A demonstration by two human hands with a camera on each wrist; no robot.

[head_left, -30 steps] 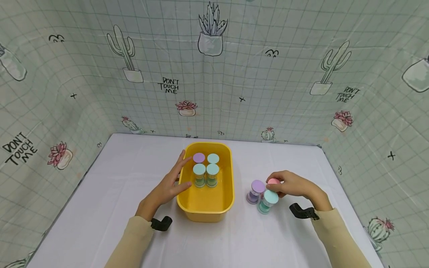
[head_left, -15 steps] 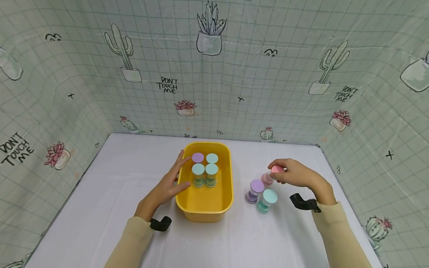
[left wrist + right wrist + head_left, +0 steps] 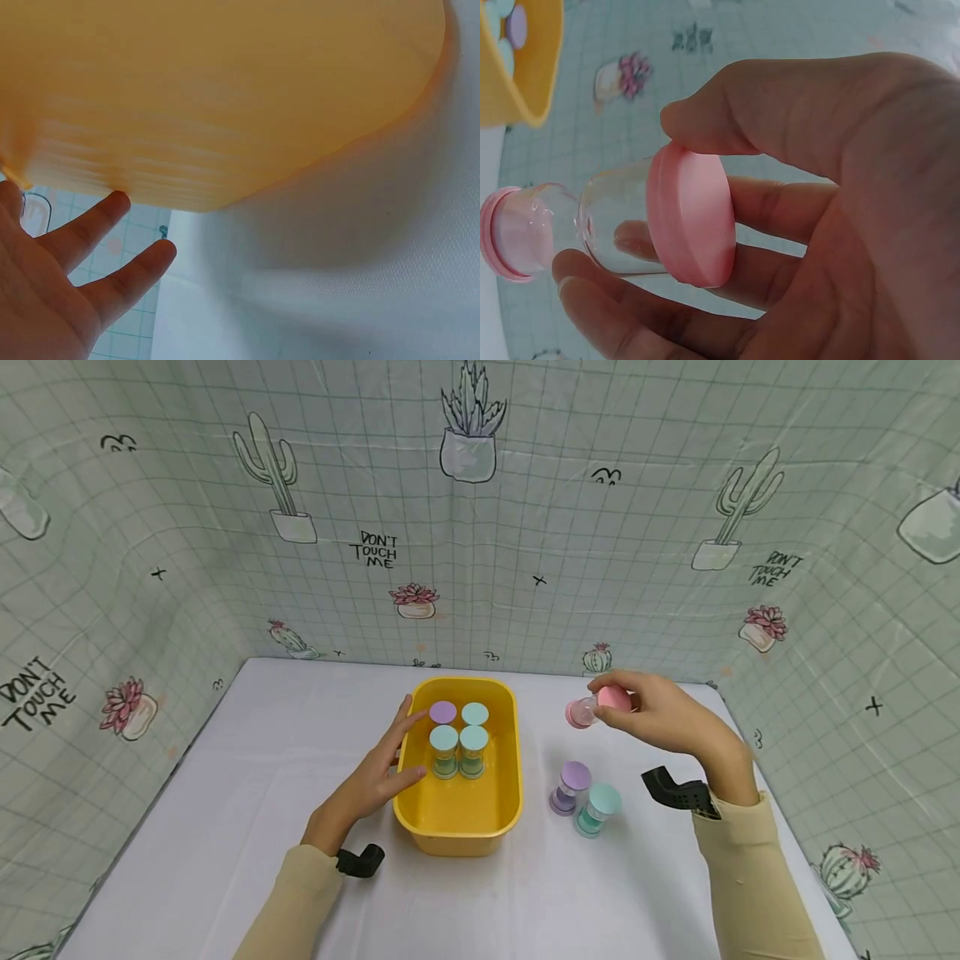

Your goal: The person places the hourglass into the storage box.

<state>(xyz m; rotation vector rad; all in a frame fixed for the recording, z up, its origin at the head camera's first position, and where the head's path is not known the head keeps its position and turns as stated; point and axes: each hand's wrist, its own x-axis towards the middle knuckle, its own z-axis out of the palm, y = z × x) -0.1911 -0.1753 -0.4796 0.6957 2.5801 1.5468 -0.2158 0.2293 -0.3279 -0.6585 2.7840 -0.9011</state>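
Note:
My right hand (image 3: 660, 714) holds a pink hourglass (image 3: 615, 217) tilted above the table, its thumb on the pink end cap (image 3: 694, 217) and fingers around the clear glass. A purple-capped hourglass (image 3: 575, 777) and a teal-capped hourglass (image 3: 600, 806) stand on the table below it. My left hand (image 3: 375, 777) rests at the left rim of a yellow tub (image 3: 459, 843), thumb and index finger spread over the edge. In the left wrist view, other fingers (image 3: 131, 281) are extended beside the tub's outer wall. Inside the tub stand several hourglasses, including one with a purple cap (image 3: 442, 712).
A white cloth (image 3: 225, 793) covers the table. Behind it and at both sides hangs a grid-patterned curtain (image 3: 540, 527) with printed cacti. A black wrist mount (image 3: 678, 792) sits by the right sleeve, another black mount (image 3: 362, 862) by the left.
The right hand has taken the pink hourglass from beside the purple and teal ones, lifting it up and away toward the back and tilting it. The left hand stays at the tub.

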